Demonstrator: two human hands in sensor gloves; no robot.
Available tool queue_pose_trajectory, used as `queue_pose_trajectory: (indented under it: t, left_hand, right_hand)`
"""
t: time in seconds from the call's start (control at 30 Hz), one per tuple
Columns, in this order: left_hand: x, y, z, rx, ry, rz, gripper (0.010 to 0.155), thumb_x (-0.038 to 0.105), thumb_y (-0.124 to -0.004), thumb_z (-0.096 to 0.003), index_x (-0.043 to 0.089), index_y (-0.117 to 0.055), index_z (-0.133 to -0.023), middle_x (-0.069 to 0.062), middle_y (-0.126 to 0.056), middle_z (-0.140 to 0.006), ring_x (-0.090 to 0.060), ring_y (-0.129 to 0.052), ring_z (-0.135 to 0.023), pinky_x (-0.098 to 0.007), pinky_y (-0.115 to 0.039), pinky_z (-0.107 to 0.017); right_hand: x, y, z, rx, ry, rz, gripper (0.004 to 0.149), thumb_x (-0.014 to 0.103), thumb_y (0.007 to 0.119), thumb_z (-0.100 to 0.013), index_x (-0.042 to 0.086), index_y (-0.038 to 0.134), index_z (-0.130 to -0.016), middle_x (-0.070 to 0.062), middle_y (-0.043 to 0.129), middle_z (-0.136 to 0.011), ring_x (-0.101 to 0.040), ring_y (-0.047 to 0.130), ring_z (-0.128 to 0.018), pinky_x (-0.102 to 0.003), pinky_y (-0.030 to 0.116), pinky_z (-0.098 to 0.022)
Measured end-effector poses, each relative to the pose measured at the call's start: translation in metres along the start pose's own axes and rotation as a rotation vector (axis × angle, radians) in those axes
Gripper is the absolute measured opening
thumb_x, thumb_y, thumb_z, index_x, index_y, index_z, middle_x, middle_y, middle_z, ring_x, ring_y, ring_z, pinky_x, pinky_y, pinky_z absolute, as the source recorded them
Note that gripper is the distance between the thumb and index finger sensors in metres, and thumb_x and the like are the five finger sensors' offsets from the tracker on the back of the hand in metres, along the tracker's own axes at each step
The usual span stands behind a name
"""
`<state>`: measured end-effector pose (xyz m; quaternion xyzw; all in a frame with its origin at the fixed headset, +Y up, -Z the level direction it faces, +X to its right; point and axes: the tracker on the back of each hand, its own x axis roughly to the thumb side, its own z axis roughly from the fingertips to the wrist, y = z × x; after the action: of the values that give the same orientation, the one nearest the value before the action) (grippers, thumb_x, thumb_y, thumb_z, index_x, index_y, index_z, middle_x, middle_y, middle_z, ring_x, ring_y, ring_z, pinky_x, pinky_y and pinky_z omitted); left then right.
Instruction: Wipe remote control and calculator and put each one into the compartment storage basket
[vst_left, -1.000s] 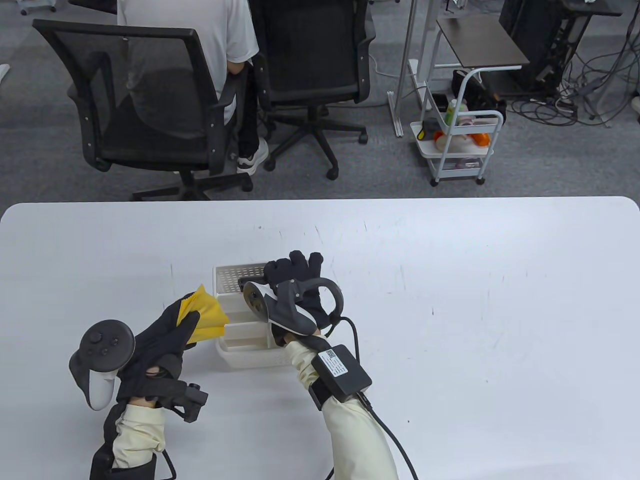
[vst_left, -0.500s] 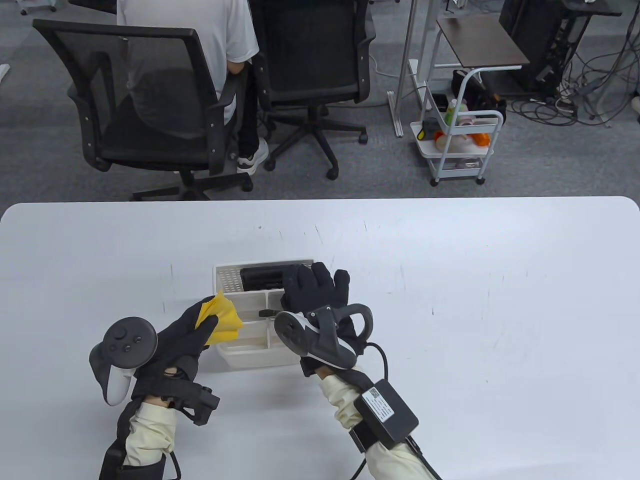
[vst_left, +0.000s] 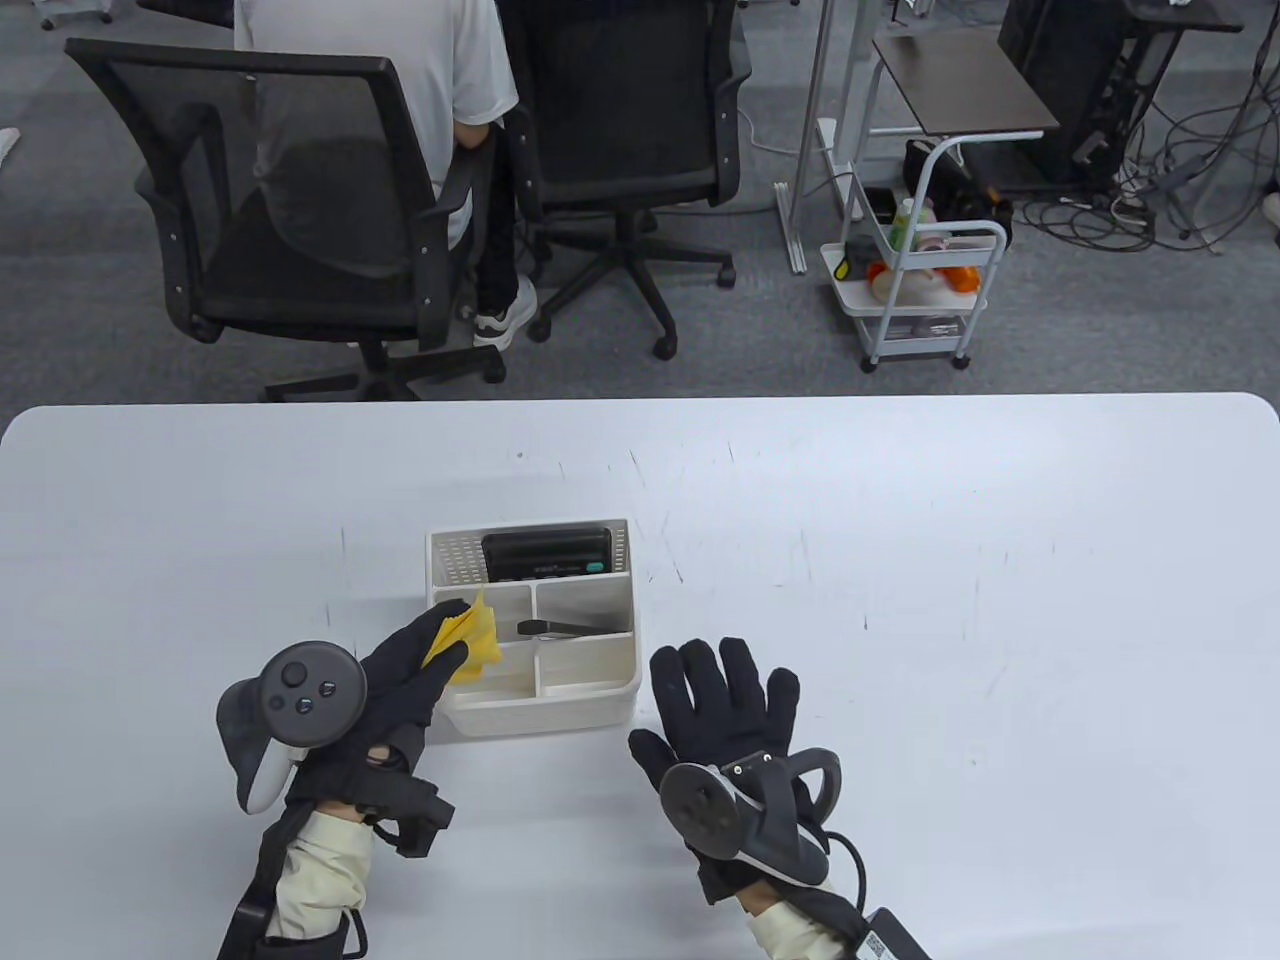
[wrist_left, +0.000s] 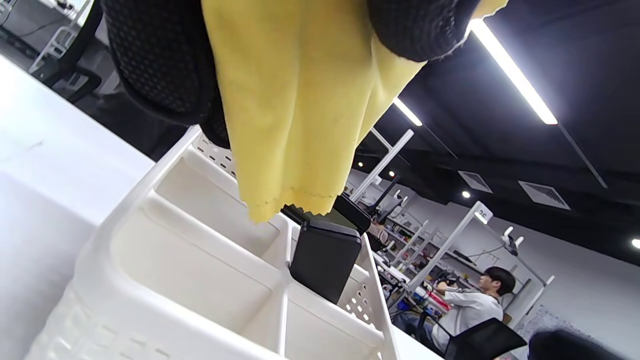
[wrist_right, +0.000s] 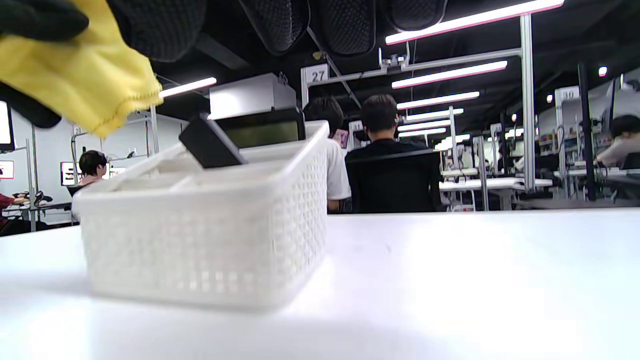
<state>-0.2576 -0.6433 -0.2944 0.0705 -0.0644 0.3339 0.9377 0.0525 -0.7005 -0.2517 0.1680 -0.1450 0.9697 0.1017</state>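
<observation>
White desk carrying a white compartment storage basket with perforated walls, just beyond both hands. In the long far compartment, black calculator standing on edge, long axis running left to right, display visible in the right wrist view. In the middle-right compartment, slim black remote control, leaning, its top end poking above the rim and tipped toward the basket's left side, long axis near upright. Right hand flat on the desk just right of the basket, fingers spread and released, holding nothing. Left hand at the basket's near-left corner, fingers pinching a yellow cloth, which hangs over the left compartments with a pinked lower edge.
</observation>
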Motion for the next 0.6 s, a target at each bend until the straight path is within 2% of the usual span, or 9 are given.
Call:
queue_pose_trajectory:
  t: [0.1,0.2,0.33,0.47,0.6]
  left_hand:
    - [0.003,-0.001,0.000,0.005,-0.030,-0.034,0.045,0.041,-0.071,-0.0557,0.034,-0.075,-0.100,-0.004,-0.090,-0.094,-0.034,-0.096,-0.083,-0.050,-0.084,-0.056]
    - [0.005,-0.008,-0.002,0.000,-0.062,-0.077,0.043,0.041,-0.070,-0.0555,0.037,-0.075,-0.098,-0.003,-0.079,-0.097,-0.035,-0.085,-0.091,-0.054,-0.077,-0.062]
    - [0.007,-0.024,-0.006,0.003,-0.112,-0.151,0.042,0.036,-0.071,-0.0547,0.041,-0.075,-0.096,0.000,-0.066,-0.096,-0.035,-0.063,-0.103,-0.064,-0.058,-0.072]
    - [0.006,-0.038,-0.009,0.067,-0.154,-0.257,0.042,0.030,-0.078,-0.0512,0.044,-0.078,-0.091,0.007,-0.076,-0.090,-0.032,-0.065,-0.103,-0.065,-0.058,-0.072]
    - [-0.001,-0.047,-0.007,0.170,-0.163,-0.455,0.052,0.034,-0.091,-0.0430,0.044,-0.072,-0.091,0.013,-0.091,-0.080,-0.026,-0.080,-0.100,-0.062,-0.066,-0.070]
  right_hand:
    - [-0.006,0.012,0.009,0.036,0.005,-0.009,0.073,0.048,0.067,-0.058,0.009,0.048,-0.116,-0.026,0.046,-0.118,-0.058,0.034,-0.104,-0.082,0.029,-0.061]
    - [-0.008,0.018,0.014,0.036,-0.013,0.020,0.072,0.048,0.067,-0.058,0.009,0.050,-0.116,-0.026,0.047,-0.118,-0.057,0.034,-0.104,-0.081,0.028,-0.061]
    - [-0.006,0.019,0.016,0.052,-0.032,0.046,0.071,0.047,0.067,-0.058,0.008,0.051,-0.115,-0.026,0.048,-0.118,-0.057,0.035,-0.104,-0.081,0.029,-0.061]
    - [-0.004,0.018,0.018,0.061,-0.040,0.031,0.071,0.047,0.067,-0.058,0.008,0.051,-0.115,-0.026,0.048,-0.117,-0.057,0.035,-0.104,-0.081,0.029,-0.061]
    - [-0.005,0.018,0.019,0.070,-0.033,0.024,0.071,0.047,0.067,-0.057,0.008,0.052,-0.115,-0.026,0.049,-0.117,-0.057,0.035,-0.104,-0.081,0.029,-0.061]
